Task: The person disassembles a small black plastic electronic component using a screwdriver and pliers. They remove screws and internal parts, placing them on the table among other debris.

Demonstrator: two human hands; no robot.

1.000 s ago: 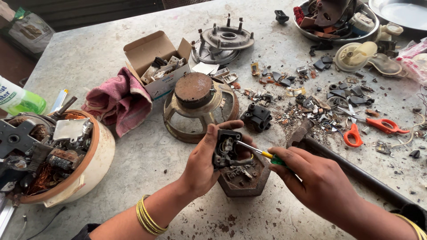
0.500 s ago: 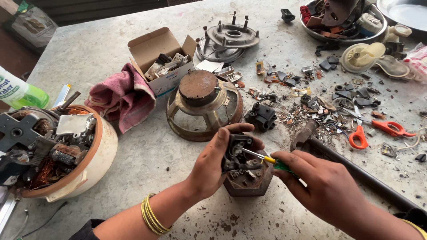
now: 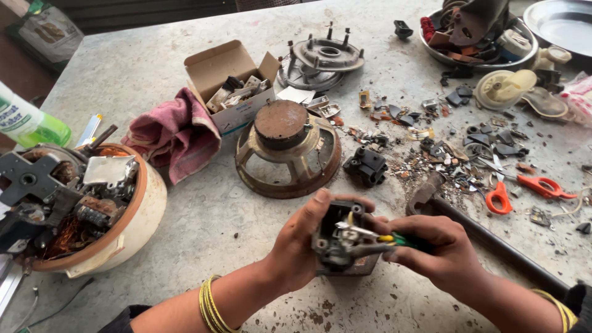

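Small dark electrical part, a switch-like block with metal contacts showing, sits low and centre over the tabletop, held up just above a brownish block underneath it.

Change against the frames a moment back: part and both hands have drifted a little to the right and lower in view; grip is the same, screwdriver tip remains inside the part. Judgement: prying or unscrewing is under way, nothing has come loose yet.

Left hand: fingers curled round the part from its left side, thumb up over the top edge. Clamped on it, not spread. Yellow bangles on that wrist.

Right hand: closed round a green-and-yellow-handled screwdriver, coming in from the right. Shaft runs leftwards into the open face of the part. Hand is just beside the part; only the tool touches it.

Around:
- Rusty speaker frame face down, just beyond the hands.
- Small black part to its right.
- Pink cloth and open cardboard box of bits, further left.
- Bowl of scrap parts at the left edge.
- Orange-handled scissors and a hammer to the right, among scattered fragments.
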